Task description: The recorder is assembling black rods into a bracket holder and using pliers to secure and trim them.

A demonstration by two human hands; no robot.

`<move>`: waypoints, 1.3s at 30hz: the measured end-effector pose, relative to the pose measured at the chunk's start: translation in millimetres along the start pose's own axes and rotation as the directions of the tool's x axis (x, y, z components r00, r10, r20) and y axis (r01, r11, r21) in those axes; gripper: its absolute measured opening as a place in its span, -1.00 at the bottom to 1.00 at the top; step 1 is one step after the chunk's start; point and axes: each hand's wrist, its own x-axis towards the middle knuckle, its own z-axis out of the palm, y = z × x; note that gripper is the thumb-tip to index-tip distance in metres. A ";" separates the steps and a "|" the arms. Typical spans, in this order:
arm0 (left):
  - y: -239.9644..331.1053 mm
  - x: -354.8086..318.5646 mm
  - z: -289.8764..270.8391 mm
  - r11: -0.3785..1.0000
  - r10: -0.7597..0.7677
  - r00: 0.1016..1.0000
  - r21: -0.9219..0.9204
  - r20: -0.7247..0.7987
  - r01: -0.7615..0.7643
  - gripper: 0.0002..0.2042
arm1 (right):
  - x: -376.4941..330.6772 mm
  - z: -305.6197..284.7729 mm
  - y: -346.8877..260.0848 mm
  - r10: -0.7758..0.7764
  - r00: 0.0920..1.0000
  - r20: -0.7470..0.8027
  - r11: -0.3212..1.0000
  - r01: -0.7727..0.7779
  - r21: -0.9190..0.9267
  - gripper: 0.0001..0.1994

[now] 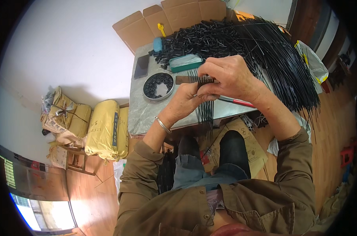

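My left hand (pixel 181 103) is closed around a row of thin black rods (pixel 205 118), which hang below it side by side, over the table's near edge. At the rods' upper part my right hand (pixel 234 76) is closed, thumb and fingers pinching a short dark piece across the row; its exact kind is hidden by the fingers. Just left of the hands stands a round tin (pixel 159 99) holding many small black rings. Behind them a green box (pixel 180 69) is filled with thin pale pieces. A tool with a red and black handle (pixel 241 103) lies beneath my right wrist.
On the grey table (pixel 141 118), black tube pieces (pixel 202 39) are heaped before a cardboard screen (pixel 182 15). Long black rods (pixel 283 67) overhang the right edge. A dark phone (pixel 141 67) lies at the left. Yellow sacks (pixel 101 129) and a wooden stool (pixel 78 161) stand on the floor.
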 end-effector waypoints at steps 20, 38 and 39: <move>-104.9 -45.3 37.2 0.821 0.105 0.990 0.554 0.095 -0.140 -0.31 | 42.7 20.1 12.6 0.220 0.889 0.402 0.903 -0.342 0.260 -0.83; -110.6 -50.2 40.2 0.798 0.007 0.999 0.602 -0.035 0.016 -0.06 | -11.0 213.5 155.1 0.630 0.664 0.403 0.764 -0.623 -0.167 -0.79; -110.6 -50.6 39.1 0.802 0.004 0.999 0.597 -0.037 0.019 -0.06 | -3.4 218.6 159.0 0.603 0.630 0.490 0.787 -0.571 -0.235 -0.80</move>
